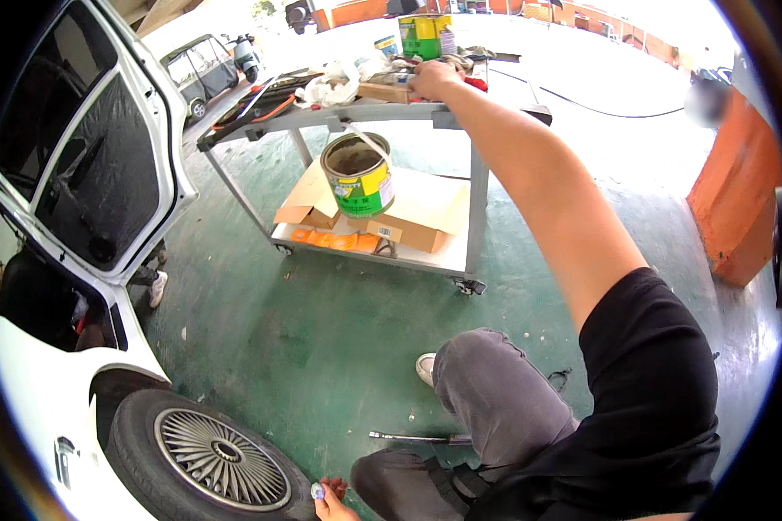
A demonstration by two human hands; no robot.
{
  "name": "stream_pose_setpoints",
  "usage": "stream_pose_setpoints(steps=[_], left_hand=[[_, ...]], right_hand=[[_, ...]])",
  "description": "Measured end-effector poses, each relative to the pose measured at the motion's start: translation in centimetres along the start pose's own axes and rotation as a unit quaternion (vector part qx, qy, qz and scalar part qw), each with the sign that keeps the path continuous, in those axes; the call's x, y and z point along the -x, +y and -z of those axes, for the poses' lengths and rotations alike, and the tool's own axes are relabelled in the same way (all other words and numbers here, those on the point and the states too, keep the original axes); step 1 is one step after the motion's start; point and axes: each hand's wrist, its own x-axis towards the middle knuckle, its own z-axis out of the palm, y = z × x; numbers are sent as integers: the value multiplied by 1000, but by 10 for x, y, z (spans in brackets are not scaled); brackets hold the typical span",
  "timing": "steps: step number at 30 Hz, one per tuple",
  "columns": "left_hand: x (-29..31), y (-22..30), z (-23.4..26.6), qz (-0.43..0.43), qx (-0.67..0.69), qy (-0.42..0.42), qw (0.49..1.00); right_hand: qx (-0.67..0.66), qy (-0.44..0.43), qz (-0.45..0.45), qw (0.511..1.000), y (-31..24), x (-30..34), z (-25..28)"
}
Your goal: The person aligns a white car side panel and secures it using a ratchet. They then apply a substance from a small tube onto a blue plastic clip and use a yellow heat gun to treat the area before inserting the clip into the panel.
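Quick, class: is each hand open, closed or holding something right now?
Left hand: closed on a small, pale, rounded object near the wheel.
Right hand: at the cart top; grip cannot be told.

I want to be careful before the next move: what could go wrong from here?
The right hand reaches over the cluttered cart, close to a green-and-yellow tin, and might knock something over. The left hand pinches a small pale object beside the wheel; it could slip and drop to the floor. A metal bar lies by the person's legs and might trip them.
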Motion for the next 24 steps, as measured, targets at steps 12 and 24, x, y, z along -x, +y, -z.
stream_pose_setpoints(steps=[12, 24], left_hand=[[-2, 89, -14, -70, 83, 17, 994], [10, 142, -11, -191, 152, -46, 969]], right_hand=[[-264, 13, 13, 964, 81, -18, 49], [-691, -291, 226, 621, -74, 372, 72]])
